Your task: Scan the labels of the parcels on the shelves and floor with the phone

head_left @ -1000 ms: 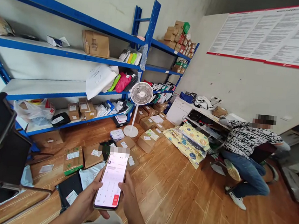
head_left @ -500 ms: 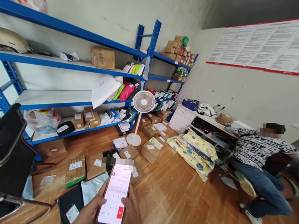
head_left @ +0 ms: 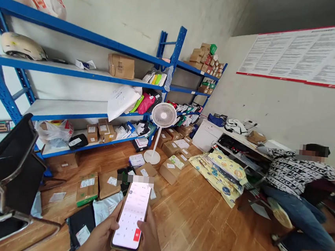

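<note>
A smartphone [head_left: 130, 220] is held upright in both hands at the bottom middle, its bright screen showing a number keypad with a red key. My left hand [head_left: 106, 228] wraps its left edge, the thumb lying along the side of the screen. Around the right edge closes my right hand [head_left: 148, 228], with its thumb over the keypad's right part near the red key. Just beyond the phone, parcels lie on the floor: a black bag [head_left: 82, 226] with a white label, a pale blue bag [head_left: 108, 206] and a green-edged carton [head_left: 87, 189].
Blue shelves [head_left: 80, 75] with parcels and a helmet [head_left: 23, 46] line the left wall. A white fan [head_left: 164, 115] stands among cartons. At left is a black chair [head_left: 5, 181]. A person [head_left: 295, 177] sits at right beside a desk [head_left: 208, 135] and yellow patterned packages [head_left: 219, 174].
The view has turned slightly left, so the room appears shifted to the right. Both hands still hold the phone, and the right thumb remains over the keypad.
</note>
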Motion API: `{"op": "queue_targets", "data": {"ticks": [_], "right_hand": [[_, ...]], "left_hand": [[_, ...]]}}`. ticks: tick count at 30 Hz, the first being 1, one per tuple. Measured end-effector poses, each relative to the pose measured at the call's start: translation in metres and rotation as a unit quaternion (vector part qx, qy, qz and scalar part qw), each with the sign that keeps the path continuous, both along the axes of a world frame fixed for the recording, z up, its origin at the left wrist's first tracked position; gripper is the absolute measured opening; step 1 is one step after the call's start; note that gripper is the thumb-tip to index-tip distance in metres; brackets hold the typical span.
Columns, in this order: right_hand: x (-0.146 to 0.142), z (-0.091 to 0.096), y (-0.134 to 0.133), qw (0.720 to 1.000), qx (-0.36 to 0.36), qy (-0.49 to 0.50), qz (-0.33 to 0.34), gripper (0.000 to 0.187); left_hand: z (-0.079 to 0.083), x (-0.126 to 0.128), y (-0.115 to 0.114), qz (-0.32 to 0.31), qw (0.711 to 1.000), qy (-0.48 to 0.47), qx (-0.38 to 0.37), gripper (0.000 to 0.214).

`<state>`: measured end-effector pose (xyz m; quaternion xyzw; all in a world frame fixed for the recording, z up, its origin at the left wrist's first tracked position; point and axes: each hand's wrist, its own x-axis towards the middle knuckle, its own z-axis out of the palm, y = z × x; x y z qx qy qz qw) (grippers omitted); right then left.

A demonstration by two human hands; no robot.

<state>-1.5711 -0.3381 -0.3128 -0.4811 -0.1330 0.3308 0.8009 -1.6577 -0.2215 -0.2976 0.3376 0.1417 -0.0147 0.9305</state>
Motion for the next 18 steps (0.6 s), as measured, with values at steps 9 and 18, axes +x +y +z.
{"op": "queue_targets", "data": {"ticks": [9,18], "right_hand": [[-0.007,0.009,-0.004,0.999,0.015,-0.020,0.038,0.079],[-0.012,0.001,-0.001,0.999,-0.022,-0.026,0.025,0.061]], "left_hand": [[0.021,-0.001,-0.002,0.020,0.993,0.058,0.100,0.087],[0.009,-0.009,0.002,0.005,0.998,0.015,0.056,0.083]]}}
